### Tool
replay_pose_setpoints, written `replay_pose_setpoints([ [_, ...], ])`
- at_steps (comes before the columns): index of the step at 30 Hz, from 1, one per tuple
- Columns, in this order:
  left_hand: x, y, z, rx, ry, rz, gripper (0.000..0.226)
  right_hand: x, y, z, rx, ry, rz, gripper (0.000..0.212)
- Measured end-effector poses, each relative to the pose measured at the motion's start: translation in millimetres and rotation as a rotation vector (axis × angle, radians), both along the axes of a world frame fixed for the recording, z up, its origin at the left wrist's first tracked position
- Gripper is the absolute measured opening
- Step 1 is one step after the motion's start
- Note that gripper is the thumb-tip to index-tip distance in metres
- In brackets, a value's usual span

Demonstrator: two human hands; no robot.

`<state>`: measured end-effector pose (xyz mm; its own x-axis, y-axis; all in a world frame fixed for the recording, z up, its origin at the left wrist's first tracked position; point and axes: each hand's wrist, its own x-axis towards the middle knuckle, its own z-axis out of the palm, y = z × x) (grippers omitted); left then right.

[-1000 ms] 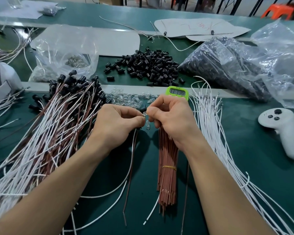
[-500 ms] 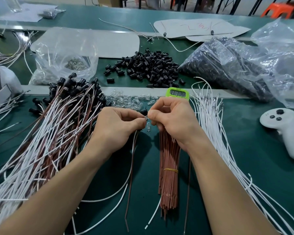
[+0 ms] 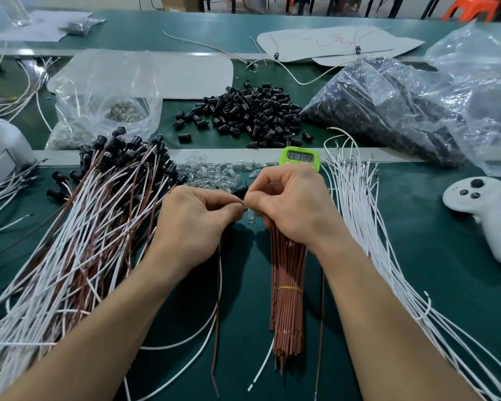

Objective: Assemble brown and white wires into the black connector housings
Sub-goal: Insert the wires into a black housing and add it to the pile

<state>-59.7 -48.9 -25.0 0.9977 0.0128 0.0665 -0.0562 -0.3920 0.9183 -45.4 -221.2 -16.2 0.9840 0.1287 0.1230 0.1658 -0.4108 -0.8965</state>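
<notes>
Left hand (image 3: 194, 227): fingers curled, the grip pinched together at thumb and forefinger on a wire pair that hangs from under the palm.
Wire pair: a brown wire (image 3: 218, 314) runs straight down toward the near edge and a white wire (image 3: 168, 345) curves off to the left.
Right hand (image 3: 294, 209): fingers curled, its grip closed fingertip to fingertip against the left hand's, clamped on a small clear bulb (image 3: 251, 217) that shows just below the fingertips.
Joint between the hands: too small to tell how the wire ends and the bulb meet.
Black connector housings (image 3: 249, 111): a loose heap well behind the hands, on the far strip of the green surface (image 3: 417, 256). One more lies just behind the fingertips, and I cannot tell whether it is held.
Brown wire bundle (image 3: 288, 314): banded with a yellow elastic, lying under the right wrist.
White wires (image 3: 359, 227): fanned out to the right of the right forearm.
Finished leads (image 3: 84, 227): a large pile of brown and white wires with black ends, left of the left hand.
Clear bulbs (image 3: 214, 175): scattered just beyond the hands, beside a green timer (image 3: 300, 157).
Far right: a white controller (image 3: 489, 215), near a plastic bag of dark parts (image 3: 388, 111).
</notes>
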Motion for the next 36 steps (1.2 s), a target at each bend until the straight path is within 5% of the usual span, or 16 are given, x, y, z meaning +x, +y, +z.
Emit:
replay_pose_setpoints([
  [16,1,3,-2,-0.041,0.031,-0.01,0.023,3,8,-10,0.236,0.134,0.023,0.018],
  [21,5,4,1,-0.253,0.171,-0.031,0.013,4,7,-6,0.376,0.208,-0.012,0.022],
  [36,2,1,3,-0.326,0.198,-0.024,0.035,1,6,-4,0.408,0.188,-0.011,0.01],
])
